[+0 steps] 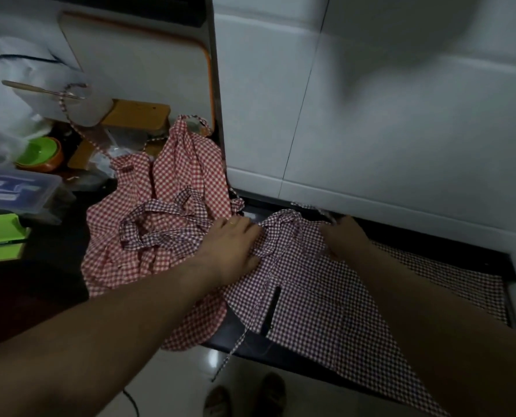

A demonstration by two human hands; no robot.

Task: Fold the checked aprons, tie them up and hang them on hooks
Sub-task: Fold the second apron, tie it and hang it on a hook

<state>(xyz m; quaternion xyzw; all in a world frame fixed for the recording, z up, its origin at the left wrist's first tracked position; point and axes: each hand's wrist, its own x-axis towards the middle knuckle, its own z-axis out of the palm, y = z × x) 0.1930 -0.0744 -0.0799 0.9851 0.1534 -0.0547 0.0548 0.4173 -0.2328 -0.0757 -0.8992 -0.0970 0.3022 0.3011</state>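
Left hand [232, 245] pinching bunched top of purple checked apron [326, 296], right hand [345, 236] too blurry to tell. Soft, light, floppy stuff; better grabbing corners outside both grips.

The purple-checked cloth apron [326, 296] lies on the black counter [431, 245] under my left hand [232, 245] and right hand [345, 239]; the red-checked cloth apron [172, 176] lies to its left.
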